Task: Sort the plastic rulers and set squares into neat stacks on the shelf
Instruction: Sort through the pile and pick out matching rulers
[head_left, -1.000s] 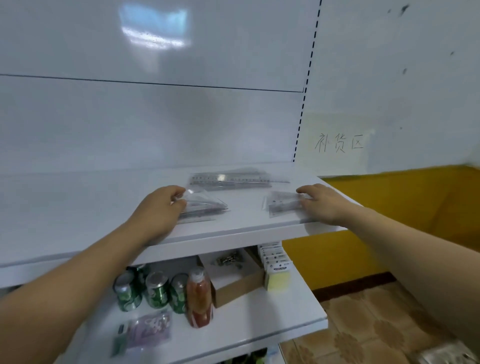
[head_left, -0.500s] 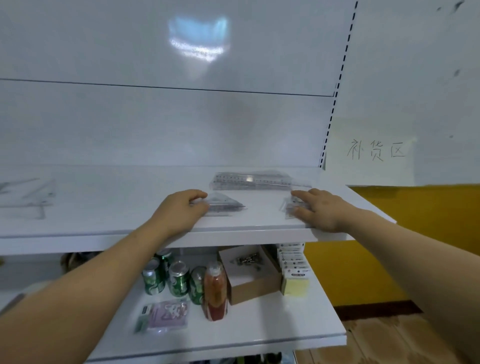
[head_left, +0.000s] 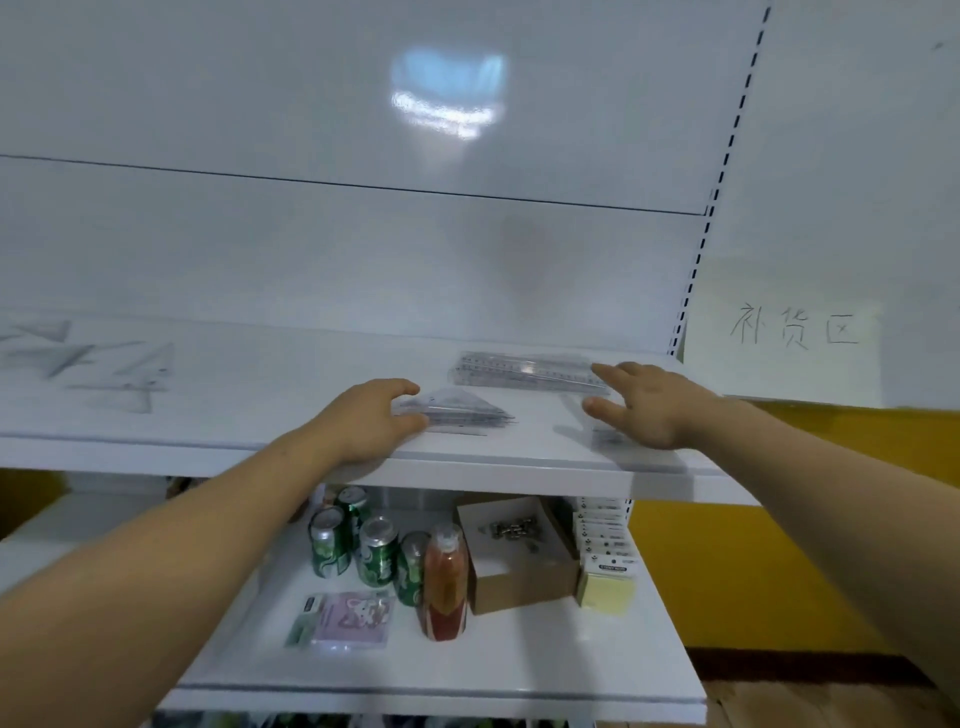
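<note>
A white upper shelf (head_left: 260, 405) carries clear plastic pieces. My left hand (head_left: 371, 423) grips the left end of a stack of clear set squares (head_left: 462, 410) near the front edge, fingers curled over the top of it. Behind that stack lies a pile of long clear rulers (head_left: 524, 370). My right hand (head_left: 647, 405) is spread with straight fingers, and its index fingertip is at the right end of the rulers. A small clear piece (head_left: 610, 437) lies blurred under that hand. Several loose set squares (head_left: 114, 366) lie scattered at the shelf's far left.
The lower shelf (head_left: 519, 670) holds several green cans (head_left: 376, 556), a red bottle (head_left: 445, 587), an open cardboard box (head_left: 519, 561), yellow sticky-note pads (head_left: 605, 584) and a pink packet (head_left: 348, 618). A paper sign (head_left: 795, 332) hangs on the wall at right, above a yellow skirting.
My right hand has come off the small clear pile at the front edge, opened wide and moved back to the rulers' right end. My left hand stays on the set squares. The view swung left.
</note>
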